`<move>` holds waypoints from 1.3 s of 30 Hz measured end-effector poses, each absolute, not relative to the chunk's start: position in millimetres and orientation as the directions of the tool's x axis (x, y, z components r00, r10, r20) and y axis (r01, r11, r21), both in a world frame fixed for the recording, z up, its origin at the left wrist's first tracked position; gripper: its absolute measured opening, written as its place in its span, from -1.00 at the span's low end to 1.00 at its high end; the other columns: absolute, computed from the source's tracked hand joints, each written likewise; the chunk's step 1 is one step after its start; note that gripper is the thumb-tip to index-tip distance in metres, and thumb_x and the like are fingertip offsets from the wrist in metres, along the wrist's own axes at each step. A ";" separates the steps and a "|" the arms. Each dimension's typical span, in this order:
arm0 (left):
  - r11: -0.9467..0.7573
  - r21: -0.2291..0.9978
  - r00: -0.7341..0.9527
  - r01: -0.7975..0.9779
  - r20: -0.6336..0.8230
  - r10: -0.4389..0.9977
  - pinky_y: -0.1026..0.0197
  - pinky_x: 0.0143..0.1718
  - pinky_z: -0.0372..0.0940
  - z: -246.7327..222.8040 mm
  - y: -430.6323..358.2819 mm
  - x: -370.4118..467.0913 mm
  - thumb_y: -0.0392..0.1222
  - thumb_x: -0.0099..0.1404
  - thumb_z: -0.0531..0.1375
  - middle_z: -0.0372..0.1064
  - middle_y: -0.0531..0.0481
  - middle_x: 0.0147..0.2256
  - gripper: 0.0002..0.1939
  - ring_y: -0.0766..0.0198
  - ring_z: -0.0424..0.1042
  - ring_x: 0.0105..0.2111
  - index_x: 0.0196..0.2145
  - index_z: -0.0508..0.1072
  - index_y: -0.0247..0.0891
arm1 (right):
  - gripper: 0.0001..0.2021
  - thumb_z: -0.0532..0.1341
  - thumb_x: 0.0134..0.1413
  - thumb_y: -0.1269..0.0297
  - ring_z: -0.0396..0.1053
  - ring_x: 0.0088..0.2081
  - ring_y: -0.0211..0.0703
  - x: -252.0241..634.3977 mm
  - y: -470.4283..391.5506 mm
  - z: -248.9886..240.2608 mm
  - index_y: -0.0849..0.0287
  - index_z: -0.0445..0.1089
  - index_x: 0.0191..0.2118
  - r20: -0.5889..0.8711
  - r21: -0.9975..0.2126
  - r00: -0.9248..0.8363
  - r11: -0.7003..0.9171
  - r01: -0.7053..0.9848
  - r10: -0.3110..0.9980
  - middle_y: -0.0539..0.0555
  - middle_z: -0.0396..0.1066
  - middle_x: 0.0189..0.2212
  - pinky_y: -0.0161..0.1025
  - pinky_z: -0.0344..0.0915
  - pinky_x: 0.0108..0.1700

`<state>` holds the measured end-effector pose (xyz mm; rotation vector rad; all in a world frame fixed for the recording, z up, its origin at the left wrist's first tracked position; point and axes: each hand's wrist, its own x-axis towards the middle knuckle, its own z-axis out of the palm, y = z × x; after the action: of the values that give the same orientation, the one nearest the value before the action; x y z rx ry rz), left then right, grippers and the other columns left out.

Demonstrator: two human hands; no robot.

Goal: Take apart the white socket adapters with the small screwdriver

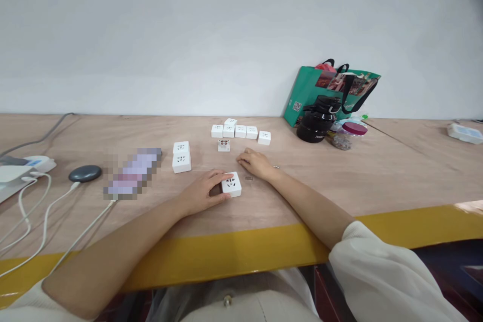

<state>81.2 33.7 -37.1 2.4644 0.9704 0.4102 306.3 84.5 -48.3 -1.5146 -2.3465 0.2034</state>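
My left hand (204, 192) grips a white wall socket (231, 185) lying face up on the table, thumb at its near edge and a finger across its top. Right of it, my right hand (256, 163) rests on the wood with its fingers bent together; whatever they hold, if anything, is hidden. A small brownish metal piece (249, 178) lies between that hand and the socket. Just beyond the right wrist shows the end of a thin metal thing (276, 166). Past the hands stands a white socket part (224, 146) with copper-coloured contacts.
Several white sockets (240, 131) form a row at the back; two more sockets (181, 162) sit to the left. A phone (134, 173), a dark round device (85, 173) and cables lie left. At right stand a black jug (317, 123), a jar (343, 138) and a green bag (302, 90).
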 end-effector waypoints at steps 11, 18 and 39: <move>-0.639 0.526 0.702 0.562 0.106 0.705 0.08 0.03 0.16 -32.5 30.5 83.5 0.03 0.25 0.10 0.17 -0.06 0.06 -0.51 0.09 0.22 0.02 0.11 0.18 -0.10 | -0.90 0.06 0.01 0.41 0.26 -0.36 -0.23 305.1 76.2 -37.5 0.20 0.31 -0.42 0.269 -0.465 -0.298 0.394 0.793 0.916 0.04 0.34 -0.39 -0.28 0.16 -0.28; -0.645 0.525 0.709 0.555 0.107 0.697 0.07 0.04 0.14 -31.8 31.8 82.6 0.01 0.25 0.11 0.16 -0.06 0.06 -0.51 0.08 0.20 0.03 0.10 0.18 -0.11 | -0.89 0.04 0.02 0.33 0.21 -0.48 -0.34 292.1 58.4 -21.9 0.20 0.26 -0.45 0.227 -0.693 -0.380 0.423 0.583 0.897 -0.06 0.28 -0.51 -0.37 0.17 -0.41; -0.610 0.546 0.682 0.575 0.092 0.726 0.03 -0.04 0.18 -29.1 30.5 82.9 0.06 0.22 0.12 0.24 -0.10 0.01 -0.48 0.02 0.26 -0.03 0.08 0.16 -0.17 | -0.94 0.15 -0.02 0.41 0.28 -0.40 -0.32 278.9 43.8 -29.2 0.19 0.36 -0.44 0.297 -0.693 -0.554 0.574 0.436 0.778 -0.03 0.35 -0.44 -0.36 0.19 -0.33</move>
<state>82.9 30.5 -29.1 2.4125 1.0041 0.4208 278.9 43.8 -29.2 -0.9646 -2.2137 0.7527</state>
